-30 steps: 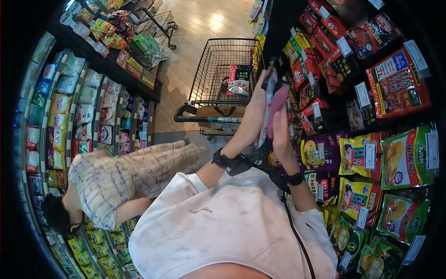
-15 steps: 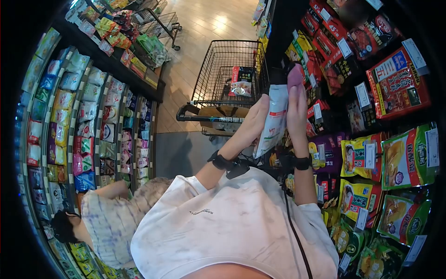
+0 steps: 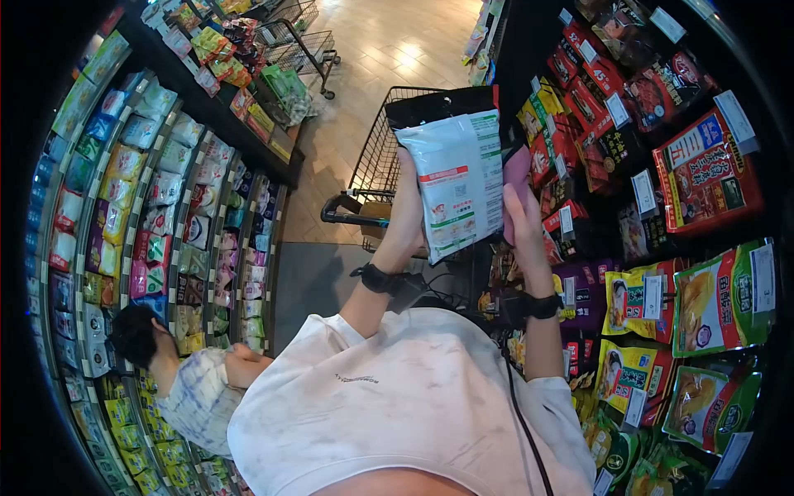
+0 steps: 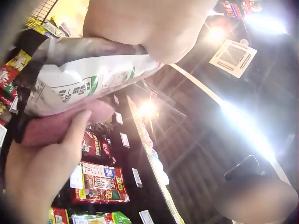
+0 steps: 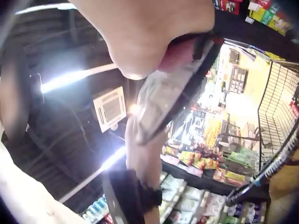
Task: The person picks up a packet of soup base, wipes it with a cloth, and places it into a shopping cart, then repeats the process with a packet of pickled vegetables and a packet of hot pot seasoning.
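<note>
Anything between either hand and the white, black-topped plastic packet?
Left hand grips the white, black-topped plastic packet directly. Right hand presses a flat pink object against the packet, so that lies between them.

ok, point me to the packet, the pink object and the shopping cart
packet [image 3: 459, 174]: head view, middle of its white printed face.
pink object [image 3: 516, 169]: head view, strip showing beside the packet.
shopping cart [image 3: 374, 157]: head view, wire side of the basket.

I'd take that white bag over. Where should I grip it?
Likely its black end, from beyond the hands: the left hand grips the flat bag by its left edge, the right hand holds a pink thing against the right edge, leaving it free.
</note>
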Tool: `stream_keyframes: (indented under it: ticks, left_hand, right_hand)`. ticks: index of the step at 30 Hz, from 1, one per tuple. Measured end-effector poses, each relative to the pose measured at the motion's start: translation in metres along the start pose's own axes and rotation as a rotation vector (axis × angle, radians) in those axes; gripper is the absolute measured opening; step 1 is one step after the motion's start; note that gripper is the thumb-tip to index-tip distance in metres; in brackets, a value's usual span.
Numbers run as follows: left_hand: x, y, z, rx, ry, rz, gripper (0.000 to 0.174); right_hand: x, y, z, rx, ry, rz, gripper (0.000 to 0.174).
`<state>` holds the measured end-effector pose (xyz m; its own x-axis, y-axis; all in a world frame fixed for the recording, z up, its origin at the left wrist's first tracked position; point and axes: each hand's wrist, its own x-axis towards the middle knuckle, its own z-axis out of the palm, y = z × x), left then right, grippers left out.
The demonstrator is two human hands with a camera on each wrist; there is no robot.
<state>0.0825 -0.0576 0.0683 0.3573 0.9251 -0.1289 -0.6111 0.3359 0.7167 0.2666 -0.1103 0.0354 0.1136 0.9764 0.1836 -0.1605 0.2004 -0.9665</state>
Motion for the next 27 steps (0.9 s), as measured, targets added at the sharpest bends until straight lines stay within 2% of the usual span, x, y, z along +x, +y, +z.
stream_keyframes:
  ticks: [2,5,7,9,11,13,15,16,19,20,23,24,27]
  left_hand:
    - [0.003,0.001,-0.007,-0.057,-0.029,0.008,0.083]
    - [0.003,0.004,-0.011,-0.052,-0.015,0.002,0.085]
    - [-0.002,0.008,-0.004,-0.025,0.008,-0.035,0.086]
    - [-0.002,0.004,-0.002,-0.062,-0.014,-0.030,0.086]
    - [-0.002,0.002,-0.001,-0.062,-0.011,-0.035,0.087]
    - [-0.001,0.001,0.000,-0.027,0.011,-0.049,0.087]
    - [-0.002,0.000,0.004,-0.037,0.035,-0.058,0.081]
    - [-0.003,0.000,0.005,-0.042,0.048,-0.062,0.078]
    - [0.016,-0.007,-0.008,0.275,0.011,0.302,0.062]
    - [0.013,-0.008,-0.013,0.352,0.056,0.284,0.057]
    - [0.006,-0.022,-0.001,0.415,0.047,0.434,0.073]
    - [0.008,-0.027,0.003,0.429,0.014,0.424,0.076]
    - [0.010,-0.048,0.009,0.464,-0.061,0.388,0.085]
  right_hand:
    - [-0.009,-0.019,-0.004,-0.060,-0.060,0.062,0.049]
    - [-0.017,-0.010,-0.014,-0.200,-0.142,0.151,0.066]
    - [-0.023,-0.006,-0.012,-0.164,-0.115,0.152,0.074]
    - [-0.024,-0.002,-0.010,-0.151,-0.081,0.064,0.081]
    - [-0.022,0.003,-0.004,-0.153,-0.034,-0.117,0.087]
    - [-0.022,0.016,-0.005,-0.170,0.056,-0.221,0.079]
    - [-0.024,0.018,-0.010,-0.176,0.107,-0.205,0.074]
    - [-0.030,0.017,-0.016,-0.170,0.113,-0.134,0.073]
    - [-0.034,0.008,-0.023,-0.244,0.271,0.079,0.067]
    - [-0.035,0.005,-0.024,-0.285,0.348,0.152,0.064]
    - [-0.024,0.016,-0.026,-0.627,0.384,-0.266,0.053]
    - [-0.022,0.008,-0.017,-0.835,0.372,-0.467,0.044]
    - [-0.031,-0.004,0.008,-0.886,0.096,-0.475,0.038]
